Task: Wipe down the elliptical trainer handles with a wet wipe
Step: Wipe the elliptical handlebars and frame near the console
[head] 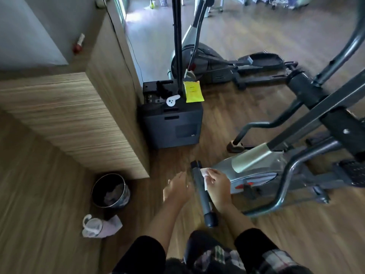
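Observation:
A dark grey elliptical handle (201, 192) runs from upper left to lower right in front of me, with black caps at both ends. My right hand (218, 185) presses a white wet wipe (205, 175) against the handle's upper right side, fingers curled round the wipe. My left hand (176, 187) hovers just left of the handle, fingers loose and blurred, holding nothing. The silver body of the elliptical trainer (254, 171) lies behind my right hand.
A black waste bin (110, 191) with crumpled paper stands at lower left, a white bag (98, 227) beside it. A dark box (171, 123) carries a yellow wipe packet (193, 91). A wooden cabinet (79, 115) fills the left. A second trainer (217, 62) stands behind.

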